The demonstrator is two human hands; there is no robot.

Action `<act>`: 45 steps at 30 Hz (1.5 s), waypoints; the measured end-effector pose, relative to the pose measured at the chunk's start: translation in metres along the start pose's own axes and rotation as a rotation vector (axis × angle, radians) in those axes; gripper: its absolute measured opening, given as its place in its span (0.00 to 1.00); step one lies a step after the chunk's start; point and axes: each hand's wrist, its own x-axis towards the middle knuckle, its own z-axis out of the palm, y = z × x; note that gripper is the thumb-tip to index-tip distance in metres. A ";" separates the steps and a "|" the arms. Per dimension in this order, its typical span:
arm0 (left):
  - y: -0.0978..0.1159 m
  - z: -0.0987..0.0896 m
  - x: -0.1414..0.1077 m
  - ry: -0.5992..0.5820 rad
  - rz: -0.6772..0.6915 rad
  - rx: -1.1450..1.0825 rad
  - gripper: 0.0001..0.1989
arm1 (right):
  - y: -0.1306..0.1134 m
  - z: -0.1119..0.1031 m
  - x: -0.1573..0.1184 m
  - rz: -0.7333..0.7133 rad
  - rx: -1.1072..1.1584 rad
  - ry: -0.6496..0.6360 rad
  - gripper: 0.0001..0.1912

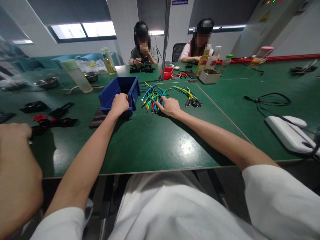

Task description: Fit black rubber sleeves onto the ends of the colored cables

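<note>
A blue open bin (106, 96) stands tilted on the green table (150, 143), its front edge over a dark flat item (98, 119). My left hand (120, 102) is closed on the bin's near wall, fingers reaching inside. To the right lies a loose pile of blue, green and yellow wires (150, 96) with metal ends. My right hand (170, 106) rests on the pile's right side, its thumb and forefinger apart over the wires; whether it grips any is hidden. A separate bunch of wires with black ends (192, 100) lies further right.
Black and red parts (53, 122) lie left, near another person's arm (20, 173). Bottles (77, 76), a red basket (167, 72) and a small box (209, 76) stand further back. A white device (290, 133) with black cables lies right. Two people sit opposite.
</note>
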 end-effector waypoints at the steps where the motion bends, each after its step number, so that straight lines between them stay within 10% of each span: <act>1: 0.000 0.000 0.000 -0.006 -0.002 0.004 0.14 | -0.004 0.000 0.002 -0.010 -0.003 -0.031 0.33; 27: 0.008 -0.014 -0.010 -0.040 0.016 0.118 0.17 | 0.000 0.010 0.002 0.035 0.285 0.129 0.18; 45: -0.005 -0.024 -0.004 -0.274 0.173 0.108 0.18 | 0.019 0.011 0.015 0.441 1.411 -0.142 0.35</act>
